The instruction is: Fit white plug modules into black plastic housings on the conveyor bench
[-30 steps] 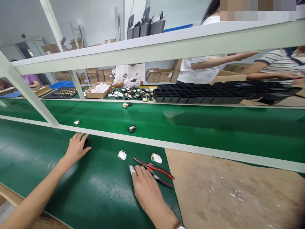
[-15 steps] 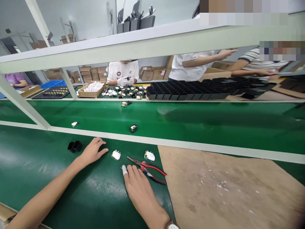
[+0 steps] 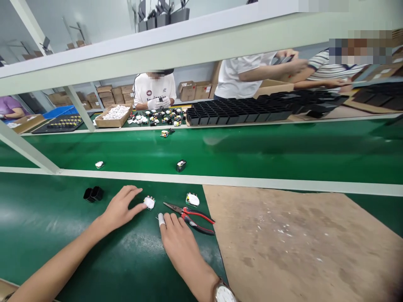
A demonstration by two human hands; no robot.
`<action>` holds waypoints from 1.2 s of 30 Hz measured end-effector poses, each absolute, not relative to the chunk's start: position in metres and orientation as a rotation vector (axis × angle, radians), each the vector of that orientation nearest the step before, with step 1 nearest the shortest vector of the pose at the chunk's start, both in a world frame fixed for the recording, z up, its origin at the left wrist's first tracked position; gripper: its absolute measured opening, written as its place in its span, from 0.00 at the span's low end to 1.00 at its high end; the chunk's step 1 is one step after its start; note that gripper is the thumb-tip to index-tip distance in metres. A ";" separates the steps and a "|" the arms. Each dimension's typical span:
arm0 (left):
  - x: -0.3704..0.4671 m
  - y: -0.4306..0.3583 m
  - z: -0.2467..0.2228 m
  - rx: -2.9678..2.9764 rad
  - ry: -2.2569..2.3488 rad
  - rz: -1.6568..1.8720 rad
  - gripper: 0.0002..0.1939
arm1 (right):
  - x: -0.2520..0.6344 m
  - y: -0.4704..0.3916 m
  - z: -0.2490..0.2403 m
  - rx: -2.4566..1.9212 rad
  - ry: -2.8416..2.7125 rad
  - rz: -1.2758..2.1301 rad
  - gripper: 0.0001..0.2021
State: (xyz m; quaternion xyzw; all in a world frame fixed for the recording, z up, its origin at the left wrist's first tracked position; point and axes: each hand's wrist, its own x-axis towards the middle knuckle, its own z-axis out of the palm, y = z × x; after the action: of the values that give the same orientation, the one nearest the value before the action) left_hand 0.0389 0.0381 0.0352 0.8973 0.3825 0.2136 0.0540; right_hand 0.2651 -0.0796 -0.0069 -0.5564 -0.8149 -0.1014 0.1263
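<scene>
My left hand (image 3: 121, 207) is open over the green bench, thumb and fingers apart. Its thumb tip reaches the left edge of a small circuit board with a white top (image 3: 149, 203); whether it touches cannot be made out. My right hand (image 3: 178, 237) rests palm down, fingers stretched forward, a white cover on one finger and a watch at the wrist. Just beyond its fingertips lie long-nose pliers (image 3: 189, 216) with red and black handles, jaws pointing left. Behind the pliers sits a second white-topped circuit board (image 3: 192, 199).
Two black plastic housings (image 3: 93, 193) stand left of my left hand. A cardboard sheet (image 3: 292, 243) covers the bench at right. Beyond a pale rail, the green belt (image 3: 252, 155) carries a filled black housing (image 3: 181, 165) and another board (image 3: 99, 164). Co-workers sit opposite, behind rows of black housings (image 3: 236, 111).
My left hand has moved right, its thumb now at the near circuit board's edge. The right hand stays by the pliers. The view has shifted slightly, and a co-worker's arms have moved.
</scene>
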 end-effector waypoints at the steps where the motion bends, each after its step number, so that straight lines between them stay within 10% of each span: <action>1: 0.032 0.049 0.040 2.683 1.248 0.659 0.23 | 0.266 -0.080 -0.008 -1.622 -2.349 -0.300 0.18; 18: -0.026 0.217 0.068 2.294 1.923 0.300 0.19 | 0.269 -0.081 0.008 -1.673 -2.395 -0.341 0.13; 28: 0.087 0.128 0.053 2.481 1.260 0.390 0.38 | 0.271 -0.081 0.013 -1.735 -2.417 -0.206 0.12; 36: 0.043 0.079 0.055 2.570 1.259 0.420 0.31 | 0.274 -0.081 0.017 -1.701 -2.448 -0.175 0.17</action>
State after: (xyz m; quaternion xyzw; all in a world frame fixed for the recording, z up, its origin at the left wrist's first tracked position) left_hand 0.0428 0.0787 0.0545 0.8817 0.4318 0.1442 0.1242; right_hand 0.2741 -0.0811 0.0165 -0.5679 -0.8174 -0.0584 0.0775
